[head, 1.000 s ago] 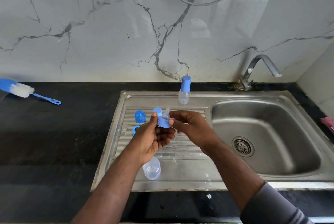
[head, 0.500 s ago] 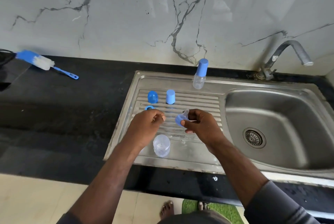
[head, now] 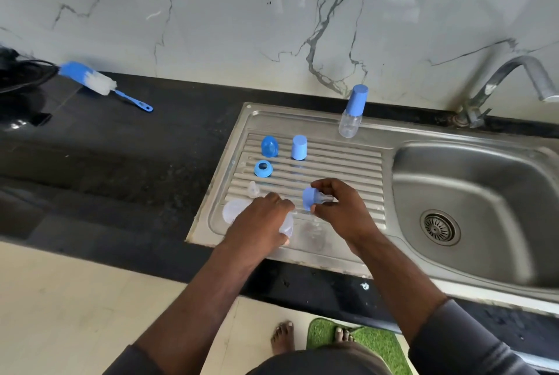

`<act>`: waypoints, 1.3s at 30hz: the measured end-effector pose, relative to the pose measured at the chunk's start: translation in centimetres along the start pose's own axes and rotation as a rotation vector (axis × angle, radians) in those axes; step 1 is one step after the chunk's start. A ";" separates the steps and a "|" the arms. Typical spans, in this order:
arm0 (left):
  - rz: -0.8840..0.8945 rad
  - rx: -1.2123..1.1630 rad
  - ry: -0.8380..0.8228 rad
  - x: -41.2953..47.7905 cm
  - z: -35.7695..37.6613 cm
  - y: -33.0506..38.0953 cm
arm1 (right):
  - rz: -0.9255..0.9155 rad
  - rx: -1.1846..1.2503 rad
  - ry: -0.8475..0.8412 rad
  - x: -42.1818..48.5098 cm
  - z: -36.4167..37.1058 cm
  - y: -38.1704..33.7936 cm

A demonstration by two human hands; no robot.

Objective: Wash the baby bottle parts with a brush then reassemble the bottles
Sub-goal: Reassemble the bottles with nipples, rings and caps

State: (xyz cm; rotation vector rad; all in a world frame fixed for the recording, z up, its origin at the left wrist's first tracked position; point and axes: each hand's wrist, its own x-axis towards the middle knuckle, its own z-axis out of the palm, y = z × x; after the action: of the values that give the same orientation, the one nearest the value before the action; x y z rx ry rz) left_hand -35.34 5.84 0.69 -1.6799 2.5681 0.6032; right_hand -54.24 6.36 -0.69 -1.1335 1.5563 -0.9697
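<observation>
where black counter [head: 121, 157] meets marble wall [head: 242, 12], brush [head: 90, 80] lies.

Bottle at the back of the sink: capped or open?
Capped. The bottle stands upright on the sink ledge with a blue cap seated over its top.

A blue-and-white bristled bottle brush [head: 93, 81] is laid on the black stone counter [head: 136, 163]. On the ribbed stainless-steel drainboard [head: 341, 163] are set a blue domed cap [head: 269, 146], a pale blue cylindrical cap [head: 299, 147], a blue plastic ring [head: 263, 168], a clear silicone teat [head: 253, 188] and a clear plastic bottle [head: 236, 213]. A blue-capped clear bottle [head: 352, 111] is stood at the back rim.
</observation>
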 end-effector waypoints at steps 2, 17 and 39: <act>-0.041 -0.090 0.031 -0.1 -0.1 0.0 | 0.011 0.041 -0.006 -0.2 -0.3 -0.1; -0.143 -1.265 0.316 1.5 -5.4 1.5 | -0.312 0.177 -0.027 -0.8 -4.0 -5.1; 0.029 -1.260 0.265 2.8 -6.3 3.4 | -0.120 -0.011 -0.057 0.8 -6.6 -8.9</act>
State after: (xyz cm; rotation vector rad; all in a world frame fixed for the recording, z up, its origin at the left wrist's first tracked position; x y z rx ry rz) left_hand -38.31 2.56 6.93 -1.9597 2.4199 2.5028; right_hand -58.84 3.68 9.10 -1.2632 1.4630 -1.0005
